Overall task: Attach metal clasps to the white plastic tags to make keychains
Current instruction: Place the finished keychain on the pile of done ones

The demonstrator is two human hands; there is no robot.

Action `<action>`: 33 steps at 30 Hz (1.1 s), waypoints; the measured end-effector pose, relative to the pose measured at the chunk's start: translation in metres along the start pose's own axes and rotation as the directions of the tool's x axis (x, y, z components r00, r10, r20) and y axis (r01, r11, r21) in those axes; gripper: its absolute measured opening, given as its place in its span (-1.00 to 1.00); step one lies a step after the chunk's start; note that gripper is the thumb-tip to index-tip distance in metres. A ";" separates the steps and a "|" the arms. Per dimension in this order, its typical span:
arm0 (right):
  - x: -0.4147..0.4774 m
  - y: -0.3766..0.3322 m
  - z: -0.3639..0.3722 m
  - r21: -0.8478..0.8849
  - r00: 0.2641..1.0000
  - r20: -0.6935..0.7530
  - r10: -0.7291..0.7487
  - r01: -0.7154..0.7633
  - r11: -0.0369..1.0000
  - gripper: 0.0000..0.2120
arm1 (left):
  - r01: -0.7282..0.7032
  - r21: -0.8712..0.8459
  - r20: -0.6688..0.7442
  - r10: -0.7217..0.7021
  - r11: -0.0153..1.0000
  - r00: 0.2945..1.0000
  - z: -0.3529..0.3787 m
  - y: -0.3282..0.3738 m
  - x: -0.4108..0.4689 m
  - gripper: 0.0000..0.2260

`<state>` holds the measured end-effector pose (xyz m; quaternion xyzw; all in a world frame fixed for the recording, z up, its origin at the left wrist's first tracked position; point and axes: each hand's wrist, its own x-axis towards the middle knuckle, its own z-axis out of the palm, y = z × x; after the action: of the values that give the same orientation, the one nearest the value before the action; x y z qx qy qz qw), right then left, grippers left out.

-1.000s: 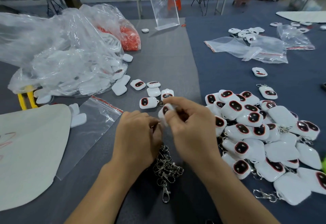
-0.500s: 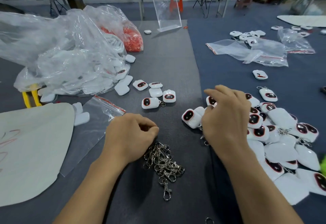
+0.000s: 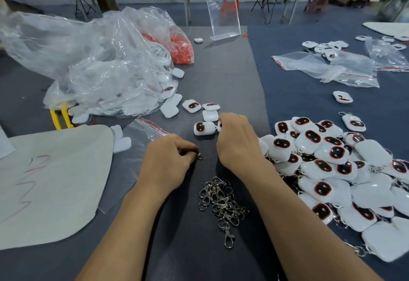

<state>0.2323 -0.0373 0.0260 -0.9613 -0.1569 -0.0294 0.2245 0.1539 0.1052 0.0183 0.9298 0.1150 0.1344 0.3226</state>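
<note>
Left grip pinches a silver clasp; right grip curls round a glossy white tag on the worktop

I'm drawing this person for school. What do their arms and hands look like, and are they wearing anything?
Both arms are bare right down to the bottom edge of the picture, and no sleeves show. The left hand and right hand wear no gloves, and I see no rings, watch or bracelets on them.
</note>
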 end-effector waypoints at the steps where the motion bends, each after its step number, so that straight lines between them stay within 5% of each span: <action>1: -0.004 0.000 0.000 -0.017 1.000 -0.016 0.002 -0.003 1.000 -0.77 | -0.011 0.005 -0.004 0.011 1.000 1.000 0.001 -0.001 0.000 -0.87; 6: -0.033 0.009 -0.010 -0.175 0.995 -0.039 -0.093 0.084 0.981 -0.77 | -0.064 0.145 -0.059 0.074 0.987 0.996 0.007 0.002 -0.005 -0.95; 11: -0.064 0.021 -0.010 0.275 0.931 -0.364 -0.003 0.111 0.955 -0.77 | -0.083 0.134 -0.160 0.104 0.988 0.982 0.006 0.009 -0.009 -0.90; 13: -0.066 0.020 -0.008 0.551 0.947 -0.295 0.126 0.060 0.833 -0.75 | -0.107 0.081 -0.060 0.112 0.991 0.992 -0.001 0.013 -0.012 -0.87; 15: -0.063 0.017 -0.006 0.795 0.973 -0.090 0.214 -0.060 0.603 -0.71 | -0.174 0.043 0.184 0.164 0.984 0.969 -0.006 0.018 -0.017 -0.77; 17: -0.060 0.016 -0.007 0.878 0.979 0.075 0.192 -0.156 0.452 -0.69 | -0.225 0.049 0.367 0.192 0.973 0.910 -0.010 0.023 -0.020 -0.69; 21: -0.058 0.020 -0.006 0.820 0.978 0.092 0.186 -0.181 0.543 -0.78 | -0.201 0.000 0.374 0.186 0.980 0.909 -0.008 0.023 -0.018 -0.83; 27: -0.057 0.038 -0.013 0.541 0.884 -0.285 0.371 -0.171 0.823 -0.71 | 0.000 -0.132 0.285 0.038 0.991 0.958 -0.007 0.022 -0.018 -0.84; 30: -0.058 0.036 -0.014 0.544 0.866 -0.375 0.331 -0.084 0.835 -0.73 | 0.047 -0.175 0.249 -0.002 0.983 0.968 -0.006 0.021 -0.016 -0.77; 33: -0.059 0.030 -0.011 0.677 0.906 -0.296 0.301 -0.024 0.736 -0.76 | 0.082 -0.202 0.198 -0.041 0.976 0.979 -0.006 0.020 -0.015 -0.72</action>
<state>0.1854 -0.0846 0.0157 -0.8045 -0.0232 -0.1407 0.5766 0.1411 0.0885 0.0327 0.8953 0.0971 0.0449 0.4324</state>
